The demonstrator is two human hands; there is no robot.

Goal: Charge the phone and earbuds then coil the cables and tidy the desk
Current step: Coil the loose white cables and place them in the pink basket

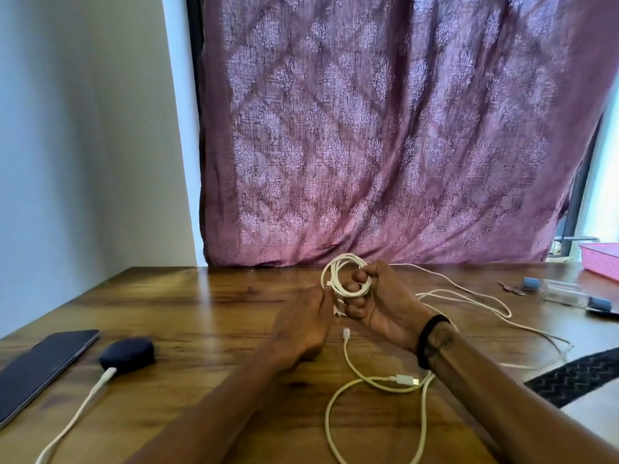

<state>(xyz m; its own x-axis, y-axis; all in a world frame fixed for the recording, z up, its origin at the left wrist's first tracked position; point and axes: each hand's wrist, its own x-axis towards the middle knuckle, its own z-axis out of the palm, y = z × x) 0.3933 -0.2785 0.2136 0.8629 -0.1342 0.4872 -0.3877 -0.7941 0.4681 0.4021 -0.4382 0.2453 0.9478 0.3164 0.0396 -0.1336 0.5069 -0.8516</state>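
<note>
Head view over a wooden desk (201, 303) set against a mauve patterned curtain (385, 128). Right hand (378, 306), black band (430, 339) at the wrist, raised just above the desk with fingers curled through and around a white coiled cable (345, 276), gripping the loops firmly. Left hand (301, 329) close beside it, fingertips pinching the coil's near edge; exact contact blurred. Second white cable (375, 383) lying loose on the desk below the hands, one small plug just under the right palm, a larger plug near the right forearm, further slack trailing off to the right. Dark phone (43, 363) flat at far left. Navy earbud case (129, 353) just beside the phone, apart from it, with a white charging lead (80, 410) plugged into its near side. Pink tray (603, 259) and clear tube with blue caps (566, 293) at far right.
</note>
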